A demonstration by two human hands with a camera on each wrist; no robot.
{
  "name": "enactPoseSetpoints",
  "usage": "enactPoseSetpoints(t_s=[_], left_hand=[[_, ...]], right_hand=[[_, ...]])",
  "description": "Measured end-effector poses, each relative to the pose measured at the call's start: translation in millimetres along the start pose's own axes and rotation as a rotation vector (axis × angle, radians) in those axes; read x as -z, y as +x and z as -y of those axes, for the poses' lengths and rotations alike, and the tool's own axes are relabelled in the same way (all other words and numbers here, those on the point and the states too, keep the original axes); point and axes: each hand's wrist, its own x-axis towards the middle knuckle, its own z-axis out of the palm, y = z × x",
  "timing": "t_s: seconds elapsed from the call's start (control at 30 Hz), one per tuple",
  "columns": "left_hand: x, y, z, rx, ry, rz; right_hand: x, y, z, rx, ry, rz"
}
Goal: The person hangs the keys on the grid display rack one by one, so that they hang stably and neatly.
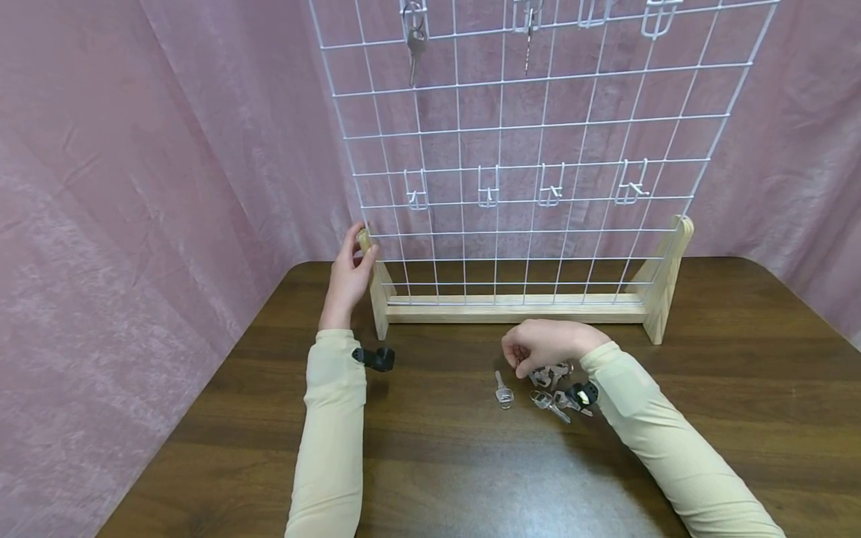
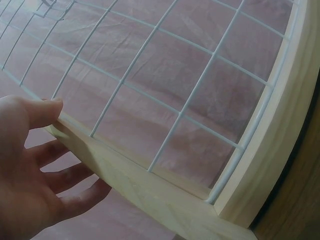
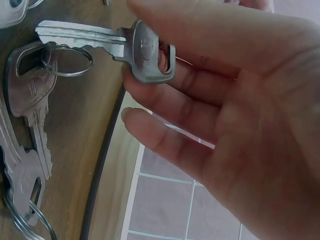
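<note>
My left hand (image 1: 350,280) grips the top of the wooden stand's left upright (image 1: 379,302), thumb on the near side and the other fingers behind, as the left wrist view shows. A white wire grid (image 1: 501,157) stands in that wooden frame. Low over the table, my right hand (image 1: 548,344) bends over a small pile of keys (image 1: 554,375). In the right wrist view, a silver key (image 3: 145,52) lies by its bow between thumb and curled fingers, its blade pointing away. Beside it are a second key (image 3: 32,95) and a thin split ring (image 3: 67,61).
Several white hooks (image 1: 489,190) hang along the grid's lower row, with more at the top. Keys dangle from two upper hooks, one key (image 1: 415,43) at the left. A single key (image 1: 504,391) lies apart on the brown table (image 1: 430,463). Pink curtain (image 1: 202,134) hangs behind.
</note>
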Motion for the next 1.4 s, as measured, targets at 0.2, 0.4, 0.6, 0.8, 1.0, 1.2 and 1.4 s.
enactPoseSetpoints(t_s=[0.2,0.4,0.6,0.8,1.0,1.2,1.4], left_hand=[[-0.5,0.0,0.6,0.006,0.003,0.002],[-1.5,-2.3,0.0,0.012,0.004,0.014],[-2.1,-2.0,-0.4,0.008,0.004,0.016],[-1.8,-1.8,-0.6,0.001,0.003,0.02],[-0.5,-2.7,1.7,0.004,0.004,0.016],[0.2,-2.5,2.0,-0.002,0.002,0.009],[0.7,-1.7,0.3,-0.006,0.008,0.011]], right_hand=[[1.2,-0.4,-2.2,0.03,-0.021,0.006],[-1.3,-1.7,-3.2,0.039,0.016,0.046],[-3.5,-2.6,-5.1,0.026,0.012,0.051],[-3.1,-2.3,-4.8,0.034,-0.005,0.04],[-2.3,-2.3,-3.5,0.043,-0.01,0.016],[1.7,-3.6,-0.5,0.092,-0.01,-0.057],[10.8,-7.6,2.2,0.11,-0.024,-0.147]])
